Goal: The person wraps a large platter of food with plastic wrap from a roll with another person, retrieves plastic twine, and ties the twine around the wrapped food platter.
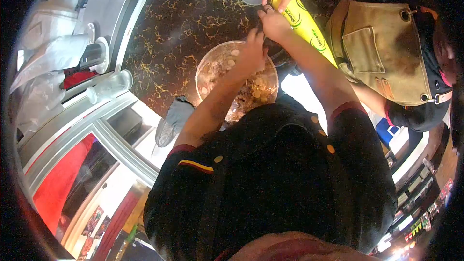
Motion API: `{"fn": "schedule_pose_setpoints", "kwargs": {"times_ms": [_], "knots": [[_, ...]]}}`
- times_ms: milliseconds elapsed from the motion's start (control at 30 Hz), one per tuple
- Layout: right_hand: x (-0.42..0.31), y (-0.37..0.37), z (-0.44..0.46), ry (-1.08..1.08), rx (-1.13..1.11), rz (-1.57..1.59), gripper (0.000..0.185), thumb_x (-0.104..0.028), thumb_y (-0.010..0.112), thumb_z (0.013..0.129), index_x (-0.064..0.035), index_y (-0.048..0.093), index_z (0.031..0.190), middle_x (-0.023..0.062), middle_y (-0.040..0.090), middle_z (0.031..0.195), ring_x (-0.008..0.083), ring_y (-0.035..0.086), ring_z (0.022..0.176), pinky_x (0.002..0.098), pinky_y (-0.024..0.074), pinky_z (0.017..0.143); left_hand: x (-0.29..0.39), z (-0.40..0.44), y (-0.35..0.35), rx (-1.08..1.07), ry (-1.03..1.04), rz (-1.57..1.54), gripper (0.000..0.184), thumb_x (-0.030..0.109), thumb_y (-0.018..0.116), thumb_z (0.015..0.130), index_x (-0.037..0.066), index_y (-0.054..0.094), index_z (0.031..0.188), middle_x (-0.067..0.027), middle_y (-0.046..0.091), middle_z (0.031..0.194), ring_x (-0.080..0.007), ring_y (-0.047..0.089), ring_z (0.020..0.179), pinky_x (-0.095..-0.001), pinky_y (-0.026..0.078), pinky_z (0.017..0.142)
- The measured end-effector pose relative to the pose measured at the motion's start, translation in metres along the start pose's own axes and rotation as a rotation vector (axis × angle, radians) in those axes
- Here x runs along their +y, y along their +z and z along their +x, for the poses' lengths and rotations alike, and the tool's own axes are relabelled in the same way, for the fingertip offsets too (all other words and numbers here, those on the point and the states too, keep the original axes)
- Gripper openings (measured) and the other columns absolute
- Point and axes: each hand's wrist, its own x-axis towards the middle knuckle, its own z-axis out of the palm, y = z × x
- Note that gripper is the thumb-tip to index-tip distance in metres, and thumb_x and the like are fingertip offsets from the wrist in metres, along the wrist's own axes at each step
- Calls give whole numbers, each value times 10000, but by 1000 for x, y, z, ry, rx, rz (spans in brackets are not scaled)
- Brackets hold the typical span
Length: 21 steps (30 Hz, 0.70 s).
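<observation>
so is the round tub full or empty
The round tub is not empty: pale round pieces and brownish bits show inside. How full, I cannot tell from above.

under the grip, 1 dark countertop (pixel 164 29) veined in gold; left of the grip, a grey, white-edged ledge (pixel 121 5); farther left and nearer the body, pale window-like frames (pixel 123 150); far behind on the right, bright light (pixel 412 248).

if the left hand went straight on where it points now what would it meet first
Probably the right hand, whose fingers lie just beyond the left hand in the picture, though this one view leaves depth unclear.
</observation>
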Motion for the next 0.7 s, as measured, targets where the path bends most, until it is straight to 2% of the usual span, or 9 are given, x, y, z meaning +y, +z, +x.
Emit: {"fn": "schedule_pose_setpoints", "kwargs": {"times_ms": [67, 167, 267, 333, 400, 467, 533, 600, 700], "knots": [[7, 2, -2, -53, 51, 2, 225, -64, 486, 791, -8, 556, 997, 210, 527, 1118, 330, 612, 891, 383, 507, 750, 7, -6, 3, -105, 32, 110, 437, 110, 523, 821, -30, 407, 1218, -233, 489, 1138, -362, 469, 1090, -424, 360, 971], [17, -6, 2, -159, 165, 307, 300, -52, 485, 777, -24, 556, 1067, 226, 557, 1058, 383, 599, 858, 418, 498, 734, 6, -7, 9, -252, 36, 358, 472, 212, 448, 864, -53, 375, 1247, -247, 449, 1214, -378, 427, 1150, -426, 320, 1006], [4, -40, 9, 75, -73, 847, 293, -57, 480, 777, -41, 576, 1053, 202, 608, 936, 379, 610, 785, 426, 501, 694, 11, -10, 6, -373, 10, 359, 585, 367, 344, 899, -57, 322, 1301, -247, 362, 1327, -386, 329, 1246, -441, 237, 1054], [-32, -69, -5, 102, 242, 274, 298, -90, 493, 789, -38, 573, 1071, 191, 624, 858, 352, 619, 717, 419, 505, 649, 31, -16, 3, -346, -113, 436, 688, 470, 273, 898, -59, 273, 1339, -234, 303, 1383, -387, 254, 1297, -489, 130, 1075], [-44, -70, -19, 143, 83, 249, 311, -121, 505, 796, -49, 573, 1091, 208, 614, 919, 318, 622, 791, 391, 497, 716, 25, -21, 28, -246, -105, 490, 720, 503, 265, 891, -54, 263, 1347, -228, 293, 1392, -390, 239, 1303, -509, 98, 1071], [-37, -26, -36, 186, 157, 631, 257, -141, 502, 767, -61, 624, 979, 243, 602, 939, 349, 599, 865, 393, 474, 802, 23, -26, 37, -147, -102, 549, 752, 536, 258, 883, -49, 253, 1355, -222, 282, 1402, -394, 224, 1310, -529, 65, 1066], [-13, -2, -54, 32, 154, 403, 287, -141, 474, 793, 9, 593, 1006, 267, 590, 968, 382, 577, 920, 403, 461, 829, 30, -22, 28, -206, -118, 595, 772, 556, 277, 872, -42, 251, 1360, -236, 255, 1409, -395, 200, 1318, -536, 78, 1061], [-10, 2, -61, 325, 209, 612, 326, -168, 451, 822, 54, 556, 1037, 276, 580, 997, 419, 549, 961, 424, 443, 854, 37, -20, 21, -250, -130, 625, 780, 564, 277, 869, -38, 247, 1363, -238, 236, 1416, -392, 185, 1325, -533, 80, 1062], [-14, 5, -64, 406, 133, 448, 406, -236, 451, 858, 41, 469, 1154, 291, 549, 1054, 413, 523, 1011, 446, 412, 889, 39, -25, 18, -308, -141, 653, 795, 578, 286, 861, -32, 242, 1368, -235, 205, 1429, -385, 165, 1334, -529, 83, 1063]]}}
